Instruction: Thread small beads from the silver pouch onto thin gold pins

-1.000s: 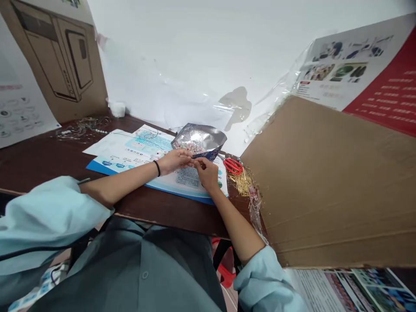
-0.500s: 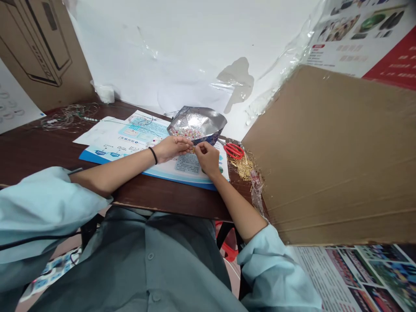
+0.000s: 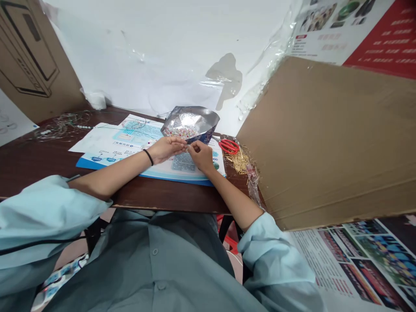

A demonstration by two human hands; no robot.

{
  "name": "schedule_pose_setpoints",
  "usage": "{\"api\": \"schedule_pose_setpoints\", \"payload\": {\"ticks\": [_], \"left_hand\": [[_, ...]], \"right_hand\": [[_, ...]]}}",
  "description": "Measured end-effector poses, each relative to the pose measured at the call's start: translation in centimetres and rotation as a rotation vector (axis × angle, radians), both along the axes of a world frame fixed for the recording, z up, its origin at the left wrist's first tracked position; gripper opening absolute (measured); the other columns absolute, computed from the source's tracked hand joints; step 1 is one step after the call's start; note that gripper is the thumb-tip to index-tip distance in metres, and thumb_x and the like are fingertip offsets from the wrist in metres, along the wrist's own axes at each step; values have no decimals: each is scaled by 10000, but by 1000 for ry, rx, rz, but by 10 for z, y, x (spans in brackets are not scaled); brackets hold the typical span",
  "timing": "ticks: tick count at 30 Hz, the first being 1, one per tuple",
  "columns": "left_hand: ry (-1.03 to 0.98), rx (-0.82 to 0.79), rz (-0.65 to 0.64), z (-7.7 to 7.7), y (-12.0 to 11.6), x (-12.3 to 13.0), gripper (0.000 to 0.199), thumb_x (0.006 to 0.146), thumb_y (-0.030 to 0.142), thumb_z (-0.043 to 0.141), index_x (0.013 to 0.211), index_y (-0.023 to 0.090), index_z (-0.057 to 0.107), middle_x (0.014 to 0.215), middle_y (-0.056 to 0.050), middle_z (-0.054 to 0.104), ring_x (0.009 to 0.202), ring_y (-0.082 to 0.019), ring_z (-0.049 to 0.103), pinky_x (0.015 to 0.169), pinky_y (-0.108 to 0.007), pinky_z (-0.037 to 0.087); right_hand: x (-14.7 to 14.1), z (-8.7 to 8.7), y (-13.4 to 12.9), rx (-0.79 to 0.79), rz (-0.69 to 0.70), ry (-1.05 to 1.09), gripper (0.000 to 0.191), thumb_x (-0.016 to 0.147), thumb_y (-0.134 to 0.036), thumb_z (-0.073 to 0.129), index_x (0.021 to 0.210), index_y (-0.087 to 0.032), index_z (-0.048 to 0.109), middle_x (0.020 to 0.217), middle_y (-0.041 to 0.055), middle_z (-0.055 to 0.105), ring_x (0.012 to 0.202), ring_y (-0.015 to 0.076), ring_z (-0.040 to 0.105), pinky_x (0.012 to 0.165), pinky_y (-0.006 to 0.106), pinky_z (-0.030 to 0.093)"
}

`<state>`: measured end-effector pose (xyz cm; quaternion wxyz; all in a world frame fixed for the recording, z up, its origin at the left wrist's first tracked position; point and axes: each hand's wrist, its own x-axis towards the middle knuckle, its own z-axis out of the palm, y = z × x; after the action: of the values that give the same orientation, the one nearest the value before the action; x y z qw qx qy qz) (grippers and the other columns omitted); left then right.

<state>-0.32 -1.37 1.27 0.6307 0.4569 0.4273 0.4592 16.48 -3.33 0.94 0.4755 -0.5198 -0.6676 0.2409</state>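
Observation:
My left hand (image 3: 166, 149), with a black band at the wrist, is held over printed sheets (image 3: 156, 171), its fingers pressed together around something too small to make out. Fingertip to fingertip with it, my right hand (image 3: 201, 156) pinches at the same spot, and what lies in the pinch is hidden. Just behind both hands stands an open silver-lined bag (image 3: 198, 120). Many small coloured beads (image 3: 182, 133) lie inside it.
Red-handled scissors (image 3: 229, 146) lie right of the bag, beside a pile of gold-coloured pins (image 3: 239, 161) and a crumpled plastic bag (image 3: 252, 177). Tangled clear threads (image 3: 65, 125) are at the far left of the dark table (image 3: 162, 197). Cardboard (image 3: 325, 143) walls off the right.
The view has shifted a little, so most things appear further left. Both hands remain together in front of the bag, with slight finger movement.

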Motion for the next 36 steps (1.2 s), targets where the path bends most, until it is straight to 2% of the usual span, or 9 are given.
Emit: {"api": "schedule_pose_setpoints", "payload": {"ticks": [16, 23, 30, 36], "left_hand": [[-41, -13, 28, 0, 3, -1, 120, 837, 4, 792, 840, 121, 765, 805, -47, 748, 795, -100, 723, 935, -261, 608], [-37, -2, 23, 1, 2, -2, 126, 821, 28, 823, 848, 133, 759, 837, -56, 764, 850, -131, 744, 946, -287, 622], [-16, -21, 57, 8, -3, 1, 144, 792, 70, 864, 850, 148, 759, 810, -39, 756, 769, -103, 711, 785, -219, 613], [21, -9, 46, 12, -6, 2, 153, 766, 79, 872, 825, 160, 756, 799, -33, 750, 804, -110, 707, 768, -209, 580]], "right_hand": [[-1, 0, 0, 31, 6, 0, 234, 811, -198, 609, 620, -240, 480, 543, -88, 460, 570, 112, 425, 657, 277, 355], [-2, 3, -3, 59, 19, 46, 229, 804, -201, 609, 621, -241, 477, 547, -87, 463, 568, 112, 421, 649, 272, 363], [-2, 3, -3, 64, 19, 43, 229, 806, -190, 604, 620, -240, 478, 529, -91, 442, 564, 112, 407, 644, 270, 354], [-3, 5, -4, 40, 5, 3, 246, 815, -186, 611, 621, -239, 469, 537, -90, 437, 569, 111, 407, 647, 268, 354]]}}
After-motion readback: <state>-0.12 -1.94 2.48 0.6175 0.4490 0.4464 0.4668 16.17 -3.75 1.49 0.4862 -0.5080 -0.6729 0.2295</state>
